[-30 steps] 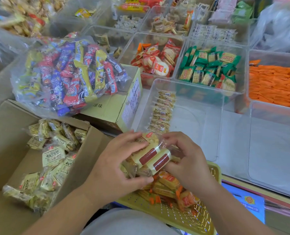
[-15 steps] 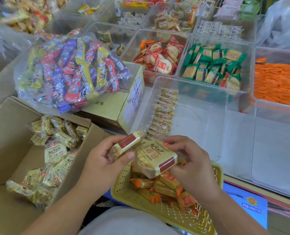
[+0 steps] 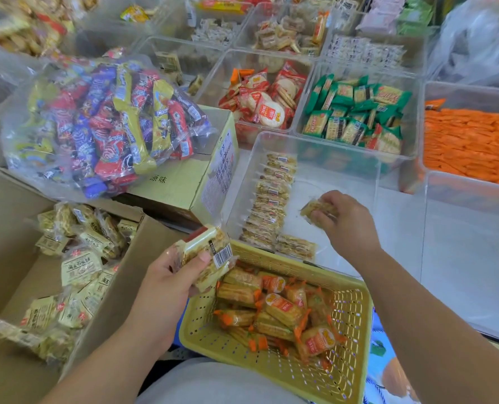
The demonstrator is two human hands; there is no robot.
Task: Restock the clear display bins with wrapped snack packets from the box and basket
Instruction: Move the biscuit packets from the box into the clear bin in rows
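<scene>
The snack packets are small flat oblongs in clear, crinkly film, with a cream label and a red band over pale, crumbly biscuit. The right hand (image 3: 348, 225) is curled over one packet (image 3: 315, 209), pinching it between thumb and fingertips. It is low inside the near clear bin (image 3: 315, 142), a smooth rigid plastic tub. To its left a row of packets (image 3: 271, 199) stands on edge along the bin's left wall, roughly ten, though they are packed too tightly to count exactly. One flat packet (image 3: 296, 246) lies at the row's near end.

The left hand (image 3: 166, 290) grips a barcoded packet (image 3: 207, 256), thumb pressed across it, over the far-left corner of the one yellow perforated basket (image 3: 350, 354). The basket holds a loose pile of orange-ended packets (image 3: 280, 310). At the left, one open cardboard box (image 3: 12, 228) holds a heap of cream packets (image 3: 79, 266).
</scene>
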